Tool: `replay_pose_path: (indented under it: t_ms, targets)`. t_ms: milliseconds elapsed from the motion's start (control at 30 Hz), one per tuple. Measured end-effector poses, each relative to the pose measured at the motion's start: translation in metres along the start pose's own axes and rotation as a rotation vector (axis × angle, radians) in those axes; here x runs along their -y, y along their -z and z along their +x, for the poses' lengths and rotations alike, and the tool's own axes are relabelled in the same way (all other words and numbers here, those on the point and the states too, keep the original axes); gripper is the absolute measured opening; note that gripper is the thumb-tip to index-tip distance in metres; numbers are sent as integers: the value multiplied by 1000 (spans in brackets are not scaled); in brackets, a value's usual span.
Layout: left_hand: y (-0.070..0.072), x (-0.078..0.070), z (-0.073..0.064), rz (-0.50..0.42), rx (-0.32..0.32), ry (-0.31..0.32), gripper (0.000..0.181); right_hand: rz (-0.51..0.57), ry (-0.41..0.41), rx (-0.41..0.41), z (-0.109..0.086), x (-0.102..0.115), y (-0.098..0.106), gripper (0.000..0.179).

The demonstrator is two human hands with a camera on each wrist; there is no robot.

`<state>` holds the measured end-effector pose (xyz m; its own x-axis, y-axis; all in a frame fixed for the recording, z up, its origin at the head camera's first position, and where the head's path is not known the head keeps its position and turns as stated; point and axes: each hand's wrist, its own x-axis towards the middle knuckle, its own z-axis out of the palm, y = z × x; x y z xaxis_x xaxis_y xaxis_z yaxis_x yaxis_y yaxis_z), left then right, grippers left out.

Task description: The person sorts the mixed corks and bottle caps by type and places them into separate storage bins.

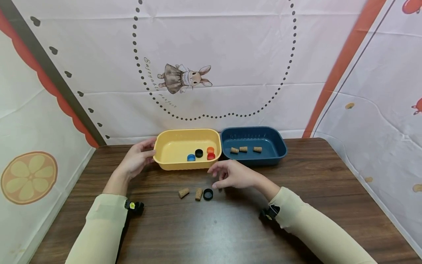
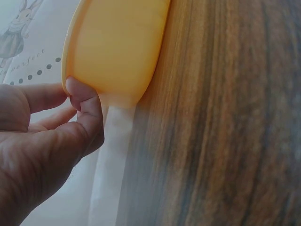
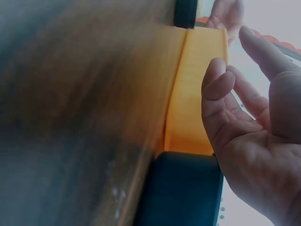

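Observation:
My left hand (image 1: 133, 159) pinches the left end of a yellow plastic tray (image 1: 171, 167), thumb against the near side and the other fingers behind its rim; the left wrist view shows this grip close up. Several bottle caps lie in that tray, among them a blue cap (image 1: 191, 157), a black cap (image 1: 199, 153) and a red cap (image 1: 211, 156). My right hand (image 1: 235, 175) hovers over the table in front of the trays, fingers loosely bent and holding nothing. Just left of its thumb are another black cap (image 1: 208, 194) and two corks, the nearer cork (image 1: 199, 194) right beside that cap.
A dark blue tray (image 1: 280, 148) stands against the yellow one's right end, with three corks inside, one cork (image 1: 257, 149) apart from the others. Both trays stand at the back of the wooden table (image 1: 184, 231), in front of a printed cloth (image 1: 247, 66).

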<state>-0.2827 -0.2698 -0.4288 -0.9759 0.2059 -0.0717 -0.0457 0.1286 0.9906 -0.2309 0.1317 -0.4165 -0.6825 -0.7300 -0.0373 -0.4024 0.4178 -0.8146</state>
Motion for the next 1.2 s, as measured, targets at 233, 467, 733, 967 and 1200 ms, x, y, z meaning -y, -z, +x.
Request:
replay_pose_path:
  t_ms: [233, 467, 733, 967, 1200]
  targets:
    - [1, 1, 1, 0, 1, -5, 63, -6, 2, 87, 2, -2, -9, 49]
    - [1, 2, 2, -3, 4, -8, 62, -24, -4, 143, 6, -2, -14, 48]
    - [1, 2, 2, -3, 7, -5, 63, -71, -19, 175, 10, 0, -18, 42]
    - [1, 1, 0, -6, 7, -4, 63, -124, 63, 186, 14, -8, -23, 38]
    - [1, 1, -1, 0, 6, -2, 63, -123, 67, 187, 13, -5, -24, 33]
